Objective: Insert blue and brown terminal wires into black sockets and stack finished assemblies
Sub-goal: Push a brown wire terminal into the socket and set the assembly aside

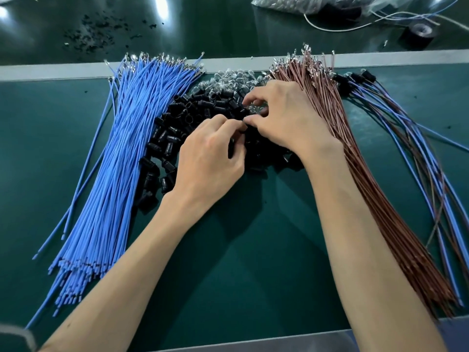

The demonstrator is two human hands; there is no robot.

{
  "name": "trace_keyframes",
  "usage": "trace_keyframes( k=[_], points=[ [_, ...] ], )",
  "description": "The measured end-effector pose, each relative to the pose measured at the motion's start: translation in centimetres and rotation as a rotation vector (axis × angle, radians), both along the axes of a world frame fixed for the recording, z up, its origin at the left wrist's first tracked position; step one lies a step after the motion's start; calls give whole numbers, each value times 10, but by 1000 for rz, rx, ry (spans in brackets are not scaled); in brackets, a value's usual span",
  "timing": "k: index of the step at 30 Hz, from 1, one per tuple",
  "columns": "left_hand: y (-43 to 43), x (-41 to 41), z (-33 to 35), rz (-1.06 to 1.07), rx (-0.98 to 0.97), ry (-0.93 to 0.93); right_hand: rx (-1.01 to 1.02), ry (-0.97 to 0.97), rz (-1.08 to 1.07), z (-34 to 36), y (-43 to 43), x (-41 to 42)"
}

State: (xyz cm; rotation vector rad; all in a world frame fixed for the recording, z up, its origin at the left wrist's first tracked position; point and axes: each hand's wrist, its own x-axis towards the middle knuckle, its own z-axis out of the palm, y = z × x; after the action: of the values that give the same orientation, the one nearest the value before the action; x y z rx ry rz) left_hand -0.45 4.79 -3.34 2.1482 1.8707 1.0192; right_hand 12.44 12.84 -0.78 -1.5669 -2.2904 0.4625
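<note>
- Head view, nearest edge: green bench (253, 262), with two bare forearms reaching forward across it.
- Left of the forearms: bundle of blue wires (114, 161), fanned flat on the bench, cut ends near and metal terminal ends far.
- Right of the forearms: bundle of brown wires (360, 179), laid the same way, just beside the right forearm.
- Centre: left hand (210, 158) over the pile of black sockets (167, 138). Its grip is clamped, fingers and thumb curled on a single socket (243, 133) lifted just above the pile.
- Centre, slightly farther: right hand (286, 118), fingers curled, its fingertips meeting those of the left hand. Whether this grip clamps anything cannot be told.
- Beyond the sockets and touching them: heap of small clear bulbs (228, 77).
- Far right: finished assemblies (396, 128), paired blue and brown wires with black sockets at their far ends, lying against the brown bundle.
- Across the bench: grey strip (50, 71), on which the terminal ends of both bundles rest.
- Farthest: scattered black crumbs (96, 34), roll of black tape (418, 36), clear bag (291, 3), loose white wire (342, 28).
</note>
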Motion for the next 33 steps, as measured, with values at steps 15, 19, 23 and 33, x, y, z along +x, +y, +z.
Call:
trace_keyframes(
  k=[15,19,23,33],
  points=[
    [6,-8,-1,12,118,-259,-22,306,-125,22,-23,7],
    [6,-8,-1,27,97,-241,-45,-201,-533,17,-19,34],
    [5,-7,-2,23,96,-250,-78,-109,-560,19,-18,34],
    [6,-10,-5,11,117,-275,-12,99,-603,32,-21,43]
  ],
)
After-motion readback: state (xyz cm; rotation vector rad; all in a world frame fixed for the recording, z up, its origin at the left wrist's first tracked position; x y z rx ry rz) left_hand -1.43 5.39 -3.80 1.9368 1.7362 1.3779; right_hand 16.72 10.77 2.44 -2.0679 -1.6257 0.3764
